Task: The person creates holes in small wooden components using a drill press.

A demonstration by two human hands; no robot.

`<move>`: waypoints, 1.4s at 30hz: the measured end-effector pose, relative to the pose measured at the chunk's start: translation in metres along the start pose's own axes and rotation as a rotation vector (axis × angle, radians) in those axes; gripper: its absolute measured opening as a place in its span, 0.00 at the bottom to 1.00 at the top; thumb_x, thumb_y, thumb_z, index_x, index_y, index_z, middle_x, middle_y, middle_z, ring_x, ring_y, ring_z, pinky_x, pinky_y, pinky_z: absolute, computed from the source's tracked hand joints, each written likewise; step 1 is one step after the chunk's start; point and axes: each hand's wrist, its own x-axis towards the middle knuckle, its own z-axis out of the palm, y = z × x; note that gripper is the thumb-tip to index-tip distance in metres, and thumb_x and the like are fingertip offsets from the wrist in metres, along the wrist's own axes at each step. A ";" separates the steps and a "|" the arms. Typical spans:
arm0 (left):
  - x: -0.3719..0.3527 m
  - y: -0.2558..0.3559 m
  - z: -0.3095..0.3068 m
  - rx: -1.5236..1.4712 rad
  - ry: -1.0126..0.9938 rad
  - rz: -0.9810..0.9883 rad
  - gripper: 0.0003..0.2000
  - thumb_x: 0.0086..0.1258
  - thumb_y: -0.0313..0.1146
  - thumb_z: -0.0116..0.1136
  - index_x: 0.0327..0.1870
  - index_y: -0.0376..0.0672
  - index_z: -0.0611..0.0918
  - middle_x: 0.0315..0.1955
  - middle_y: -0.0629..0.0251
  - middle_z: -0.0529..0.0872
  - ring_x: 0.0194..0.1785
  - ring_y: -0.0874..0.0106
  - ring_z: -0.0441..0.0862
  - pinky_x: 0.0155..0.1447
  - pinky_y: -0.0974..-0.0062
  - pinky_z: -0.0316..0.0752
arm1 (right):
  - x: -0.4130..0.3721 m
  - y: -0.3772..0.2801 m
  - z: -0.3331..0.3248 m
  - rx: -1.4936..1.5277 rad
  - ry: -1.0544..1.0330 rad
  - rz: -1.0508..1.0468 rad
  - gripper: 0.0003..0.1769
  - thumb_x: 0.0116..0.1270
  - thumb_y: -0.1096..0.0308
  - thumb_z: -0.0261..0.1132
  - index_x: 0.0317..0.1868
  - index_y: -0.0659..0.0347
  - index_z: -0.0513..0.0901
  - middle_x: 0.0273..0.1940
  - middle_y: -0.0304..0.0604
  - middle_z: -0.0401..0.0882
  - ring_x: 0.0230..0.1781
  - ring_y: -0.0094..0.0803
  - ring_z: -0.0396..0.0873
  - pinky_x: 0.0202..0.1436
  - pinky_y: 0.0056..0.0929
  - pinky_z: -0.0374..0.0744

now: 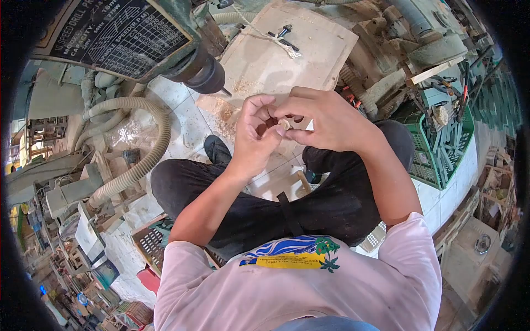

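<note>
Wood piece [285, 125], small and round, is pinched by fingertips of the left hand [256, 129] and right hand [327, 117], brought together just in front of the tabletop [326, 41], near the drill bit [227, 93]. Honestly, something that tiny could easily be fumbled and lost on the floor [185, 126]. The left hand could also get nicked if it's raised carelessly; whether the bit's being spun can't be told.

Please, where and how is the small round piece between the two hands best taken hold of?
Probably by its edge, thumb against fingertip, coming from the side: the small round piece shows its round face to the camera and looks too little for a full-hand grip. The left hand and right hand flank it.
</note>
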 end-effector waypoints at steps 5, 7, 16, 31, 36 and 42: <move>0.000 -0.001 -0.003 -0.030 -0.020 -0.031 0.26 0.65 0.22 0.57 0.66 0.40 0.66 0.51 0.59 0.80 0.55 0.70 0.80 0.58 0.69 0.81 | -0.001 0.002 0.000 -0.039 -0.005 -0.079 0.19 0.57 0.67 0.72 0.50 0.59 0.84 0.36 0.47 0.79 0.36 0.46 0.81 0.40 0.39 0.79; 0.000 0.000 -0.001 -0.100 -0.023 -0.024 0.26 0.66 0.18 0.53 0.65 0.39 0.64 0.46 0.60 0.78 0.52 0.71 0.79 0.55 0.69 0.84 | -0.001 0.003 0.002 -0.003 0.017 -0.108 0.17 0.57 0.69 0.71 0.48 0.60 0.83 0.36 0.47 0.79 0.35 0.46 0.81 0.39 0.39 0.79; 0.000 -0.003 0.000 -0.003 -0.021 0.007 0.23 0.69 0.20 0.55 0.63 0.38 0.65 0.47 0.61 0.77 0.53 0.72 0.80 0.57 0.73 0.79 | -0.001 -0.004 0.003 0.067 0.031 -0.001 0.13 0.57 0.70 0.72 0.43 0.57 0.81 0.34 0.44 0.76 0.33 0.40 0.79 0.38 0.35 0.78; 0.002 -0.010 -0.013 -0.048 0.050 -0.005 0.10 0.75 0.25 0.59 0.54 0.35 0.80 0.49 0.61 0.85 0.49 0.73 0.83 0.57 0.71 0.79 | -0.002 0.004 -0.002 -0.049 0.130 -0.076 0.09 0.62 0.66 0.67 0.43 0.55 0.83 0.33 0.45 0.79 0.35 0.47 0.82 0.38 0.43 0.79; 0.002 -0.008 -0.013 -0.031 0.051 0.008 0.10 0.76 0.23 0.55 0.54 0.32 0.79 0.48 0.60 0.85 0.51 0.71 0.84 0.58 0.71 0.80 | -0.002 0.003 -0.005 -0.036 0.164 -0.087 0.09 0.63 0.66 0.67 0.43 0.58 0.83 0.34 0.46 0.82 0.35 0.48 0.83 0.39 0.41 0.80; 0.003 -0.008 -0.012 -0.206 0.007 0.015 0.09 0.77 0.22 0.53 0.54 0.32 0.79 0.49 0.58 0.85 0.53 0.68 0.85 0.60 0.67 0.80 | -0.002 0.003 -0.006 0.003 0.195 -0.068 0.11 0.64 0.65 0.66 0.43 0.61 0.83 0.35 0.47 0.83 0.37 0.48 0.84 0.40 0.40 0.80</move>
